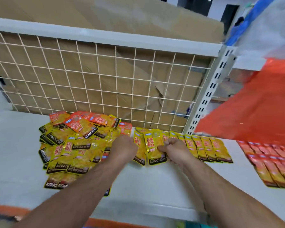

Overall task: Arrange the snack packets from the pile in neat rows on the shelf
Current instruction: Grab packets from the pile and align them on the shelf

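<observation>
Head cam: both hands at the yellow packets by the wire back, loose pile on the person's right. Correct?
Not quite. The head view shows the loose pile on the person's left. The rest holds: left hand and right hand are at the yellow packets by the wire back.

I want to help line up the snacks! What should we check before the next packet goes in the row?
1. Pile has packets left: ok, there are plenty.
2. Yellow row is neat and overlapping: ok.
3. End packet is lined up with the row: not ok. The right hand pinches it and it sits a little askew.
4. Left hand is free to grab another: cannot tell, because its fingers are hidden.
5. Shelf has room left of the row: not ok, the pile crowds it.
</observation>
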Tool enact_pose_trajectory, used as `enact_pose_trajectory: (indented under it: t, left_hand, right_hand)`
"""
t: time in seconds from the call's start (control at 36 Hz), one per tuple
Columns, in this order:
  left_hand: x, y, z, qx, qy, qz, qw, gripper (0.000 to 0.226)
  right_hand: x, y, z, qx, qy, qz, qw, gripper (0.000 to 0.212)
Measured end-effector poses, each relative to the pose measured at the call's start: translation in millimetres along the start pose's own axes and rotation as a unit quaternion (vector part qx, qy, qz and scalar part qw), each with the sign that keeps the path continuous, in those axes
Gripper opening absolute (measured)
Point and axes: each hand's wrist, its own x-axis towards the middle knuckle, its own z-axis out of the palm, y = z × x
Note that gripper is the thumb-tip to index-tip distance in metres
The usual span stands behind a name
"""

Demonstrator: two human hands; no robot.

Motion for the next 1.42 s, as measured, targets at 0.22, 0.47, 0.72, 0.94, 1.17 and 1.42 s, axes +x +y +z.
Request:
enact_pose_trajectory:
  t: [0.22, 0.47, 0.72, 0.94, 1.17, 1.42]
  left_hand:
    - [-22.4, 54.5, 71.9, -0.111, 0.081, -0.067, 0.988, 0.027]
    - [-58.2, 115.1, 169.5, -0.245, 0.11, -0.064, 0.961, 0.007]
    - [-62.9, 137.0, 229.7, -0.207, 0.07, -0.065, 0.974, 0.005]
    - [-53.5, 142.4, 242.6, -0.21, 0.064, -0.065, 0.973, 0.003]
    - [-46.3, 144.2, 246.5, -0.199, 0.043, -0.06, 0.977, 0.012]
    - [-46.3, 137.8, 242.1, -0.202, 0.018, -0.069, 0.977, 0.018]
  right_hand:
    - [7.9, 50.2, -103.5, 0.001, 0.009, 0.001, 1.0, 0.042]
    - [24.6, 108.9, -221.0, -0.018, 0.066, 0.029, 0.997, 0.031]
    - [52.7, 132.7, -261.5, -0.065, 0.113, 0.068, 0.989, 0.022]
    - [54.6, 127.4, -258.3, -0.241, 0.109, 0.058, 0.963, 0.014]
    - [60.6, 129.1, -259.2, -0.344, 0.125, 0.04, 0.93, 0.018]
    - [60.0, 131.4, -259.3, -0.349, 0.144, 0.021, 0.926, 0.024]
